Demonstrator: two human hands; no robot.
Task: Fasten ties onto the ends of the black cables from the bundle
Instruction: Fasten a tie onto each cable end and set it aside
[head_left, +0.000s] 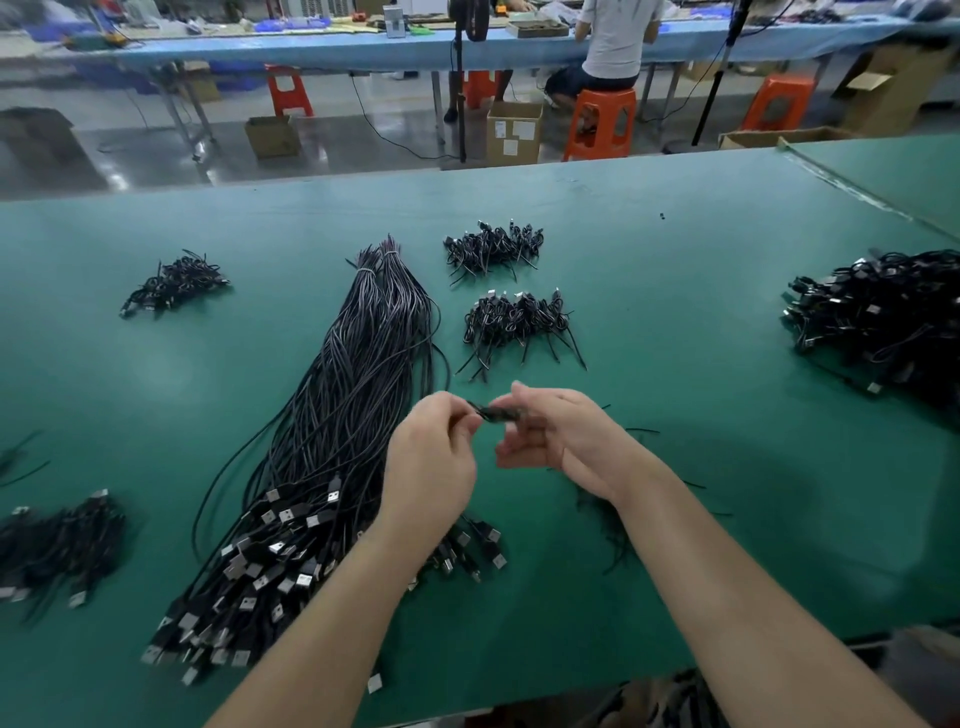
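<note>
Left hand (434, 457) and right hand (556, 441) pinch small coiled black cable (498, 413) between fingertips, above green table (727, 364) middle. Long cable bundle (332, 415) lies left, toward near edge.

Two bare hands meet above a green surface (675, 249) at frame centre, the left hand (434, 457) and right hand (558, 441) pinching a small coiled black cable (498, 413) between curled fingers (462, 415). Left of the hands, a long bundle of black cables (358, 395) runs from upper centre to lower left, its metal plugs fanned out at the near edge. Small tied cable heaps (493, 247) lie above the hands, another at upper left (174, 283), and a large pile (883, 317) at the right edge. Along the top, a seated person (615, 41) faces a blue bench beside orange stools (600, 122).
</note>
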